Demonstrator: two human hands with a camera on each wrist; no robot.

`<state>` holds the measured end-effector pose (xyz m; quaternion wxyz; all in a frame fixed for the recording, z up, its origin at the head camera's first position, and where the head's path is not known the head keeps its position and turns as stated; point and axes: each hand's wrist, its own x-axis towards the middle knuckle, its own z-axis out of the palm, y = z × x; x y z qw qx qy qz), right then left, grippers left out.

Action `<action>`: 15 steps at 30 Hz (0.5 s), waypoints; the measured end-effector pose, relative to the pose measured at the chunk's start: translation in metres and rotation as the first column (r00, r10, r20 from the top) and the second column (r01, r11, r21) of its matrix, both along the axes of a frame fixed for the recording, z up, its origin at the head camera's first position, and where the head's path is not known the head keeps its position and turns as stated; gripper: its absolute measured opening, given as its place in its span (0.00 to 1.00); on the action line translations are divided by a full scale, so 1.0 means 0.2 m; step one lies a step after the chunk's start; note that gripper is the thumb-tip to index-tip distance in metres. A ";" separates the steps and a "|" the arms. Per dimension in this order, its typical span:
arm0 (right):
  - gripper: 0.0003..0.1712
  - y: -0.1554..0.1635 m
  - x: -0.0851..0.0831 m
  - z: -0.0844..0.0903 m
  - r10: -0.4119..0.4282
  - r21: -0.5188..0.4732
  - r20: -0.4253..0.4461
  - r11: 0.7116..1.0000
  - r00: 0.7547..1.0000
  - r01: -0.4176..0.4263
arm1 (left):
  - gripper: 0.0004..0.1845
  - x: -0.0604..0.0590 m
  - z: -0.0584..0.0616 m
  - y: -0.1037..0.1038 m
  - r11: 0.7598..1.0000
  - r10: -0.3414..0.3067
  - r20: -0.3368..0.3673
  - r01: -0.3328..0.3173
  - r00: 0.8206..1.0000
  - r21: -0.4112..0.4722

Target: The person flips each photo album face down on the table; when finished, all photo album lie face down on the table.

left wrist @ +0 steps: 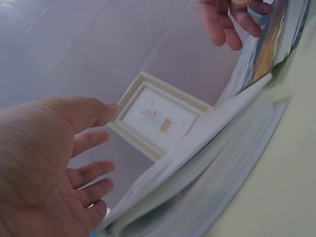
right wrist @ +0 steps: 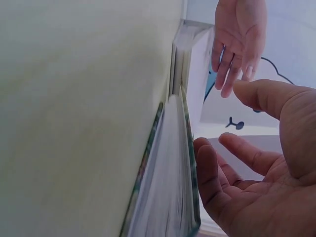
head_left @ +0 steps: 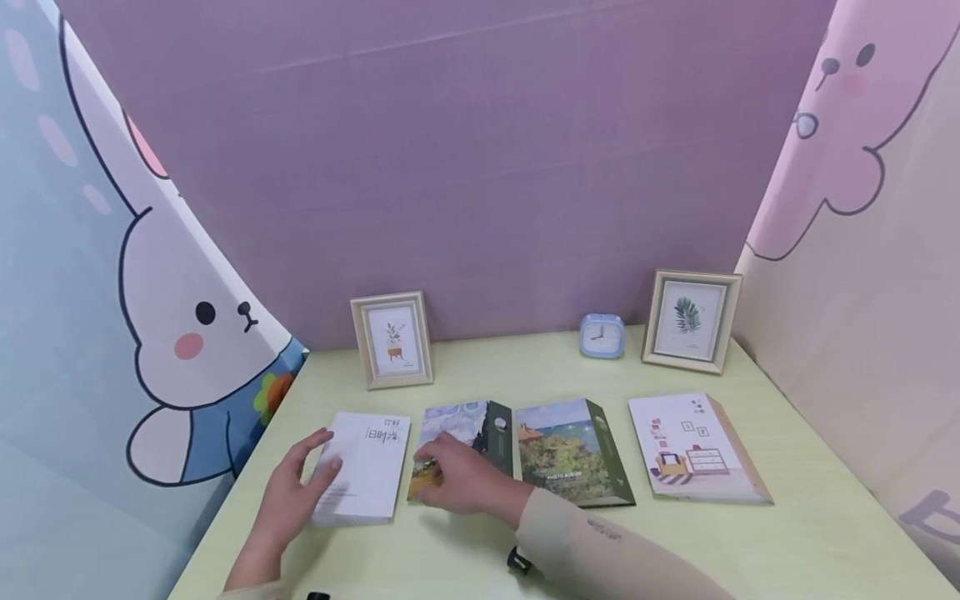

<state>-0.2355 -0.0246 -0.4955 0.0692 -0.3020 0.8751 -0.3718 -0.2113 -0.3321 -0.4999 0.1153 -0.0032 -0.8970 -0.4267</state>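
Two open hands, relaxed fingers [head_left: 324, 467] on white book [head_left: 367, 477] and painted album [head_left: 459, 433]

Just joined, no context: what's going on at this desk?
A person is working over a row of four photo albums lying flat on a pale green table. The left hand rests on the white album at the left end, fingers relaxed. The right hand lies on the Van Gogh-style album beside it. The landscape album and room-print album lie untouched. Two framed pictures and a blue clock stand at the back.
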 end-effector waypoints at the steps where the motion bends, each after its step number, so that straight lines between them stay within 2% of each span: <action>1: 0.34 -0.01 0.00 0.00 0.002 0.008 -0.006 1.000 1.000 -0.002 | 0.30 0.00 0.00 -0.01 1.000 0.008 0.004 -0.008 1.000 -0.002; 8: 0.35 -0.08 0.02 -0.02 0.026 0.025 0.002 0.999 1.000 -0.026 | 0.33 0.00 -0.03 -0.08 0.998 0.042 0.051 -0.044 0.998 0.039; 15: 0.37 -0.14 0.04 -0.02 0.040 0.036 0.032 0.999 0.999 -0.041 | 0.36 0.00 -0.05 -0.11 0.992 0.052 0.186 -0.073 0.981 0.106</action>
